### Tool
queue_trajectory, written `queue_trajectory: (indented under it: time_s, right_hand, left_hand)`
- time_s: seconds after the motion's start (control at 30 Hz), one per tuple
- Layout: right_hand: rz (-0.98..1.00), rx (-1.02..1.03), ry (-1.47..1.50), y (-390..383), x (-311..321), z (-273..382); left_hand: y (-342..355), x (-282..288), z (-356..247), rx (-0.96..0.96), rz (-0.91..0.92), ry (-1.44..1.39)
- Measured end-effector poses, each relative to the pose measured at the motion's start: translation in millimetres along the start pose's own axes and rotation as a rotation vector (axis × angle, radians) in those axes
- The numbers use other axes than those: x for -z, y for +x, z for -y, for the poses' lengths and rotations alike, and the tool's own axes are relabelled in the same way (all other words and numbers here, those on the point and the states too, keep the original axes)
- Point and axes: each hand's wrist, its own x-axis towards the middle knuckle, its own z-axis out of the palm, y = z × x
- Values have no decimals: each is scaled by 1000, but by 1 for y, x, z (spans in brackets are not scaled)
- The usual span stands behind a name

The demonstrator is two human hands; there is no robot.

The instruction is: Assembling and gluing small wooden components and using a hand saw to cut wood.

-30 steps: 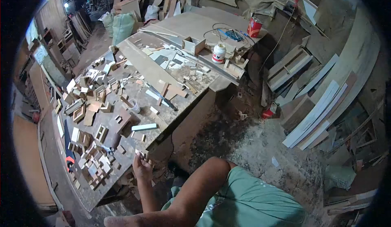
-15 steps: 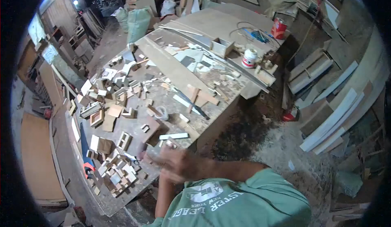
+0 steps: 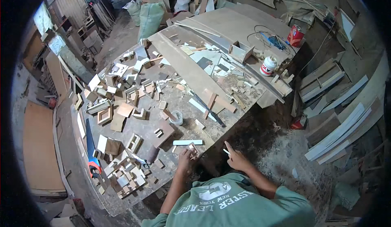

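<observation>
Left hand at near edge of workbench, fingers closed on small wooden block. Right hand just off bench edge, pinching thin white stick; grip nearly shut.

Step in hand, by judgement: small-part assembly, block and stick held apart. Next move would call for bringing them together, steady alignment.

White strip lay just beyond block.

Containers: small clear cup, contents unclear; white jar, lidded; red can; open wooden box, seemingly empty.
</observation>
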Motion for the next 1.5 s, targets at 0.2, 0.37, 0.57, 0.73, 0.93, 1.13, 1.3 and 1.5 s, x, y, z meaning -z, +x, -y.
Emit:
queue_trajectory:
  time_s: [0.2,0.37,0.57,0.73,0.93,1.13,1.3,1.5]
  right_hand:
    - [-47,102,30,41,19,-12]
    - [-5,110,47,68,59,-7]
    - [-268,441,25,109,84,-55]
    - [-105,270,99,136,121,-73]
    - [-82,270,38,169,150,-88]
    - [-127,472,-30,203,168,-93]
    - [-121,518,46,214,175,-93]
    - [-168,481,156,217,165,-95]
  left_hand:
    - [14,-25,-6,16,-7,-4]
    - [29,-49,-20,-128,-40,44]
    - [37,-100,-41,-228,-141,-85]
    - [51,-116,-44,-306,-51,-187]
    - [69,-146,-46,-342,-86,-226]
    - [80,-165,-39,-417,-36,-240]
    - [74,-200,-44,-359,-138,-279]
    - [84,-205,-38,-364,-74,-183]
